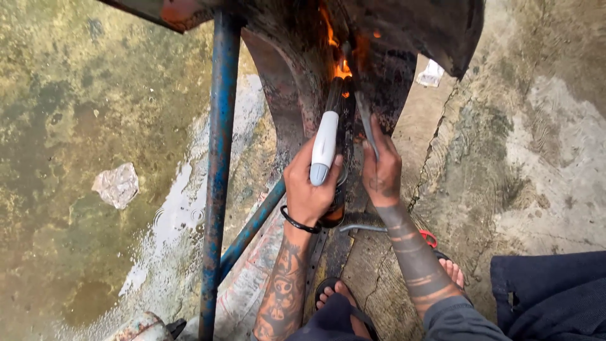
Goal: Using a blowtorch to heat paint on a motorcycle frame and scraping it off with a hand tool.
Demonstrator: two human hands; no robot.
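Left hand (309, 189) wraps white torch (325, 148), flame on scorched metal panel (379, 57) above. Right hand (380, 167) pinches thin scraper blade (366, 123) against it. Torch likely light, rigid; grip body, away from the hot nozzle.

Hemmed in on the left by an upright blue steel pipe (219, 158) and a slanted blue brace (252, 228) running beneath the left hand (309, 189), with the scorched, rusty metal panel (290, 76) closing off everything ahead and above, flames (338, 60) licking at its middle. Narrow gap only between the white torch lighter (324, 148) and the right hand (380, 170). Open wet concrete floor (536, 145) to the right, and to the far left beyond the pipe, save for a crumpled wrapper (117, 184).
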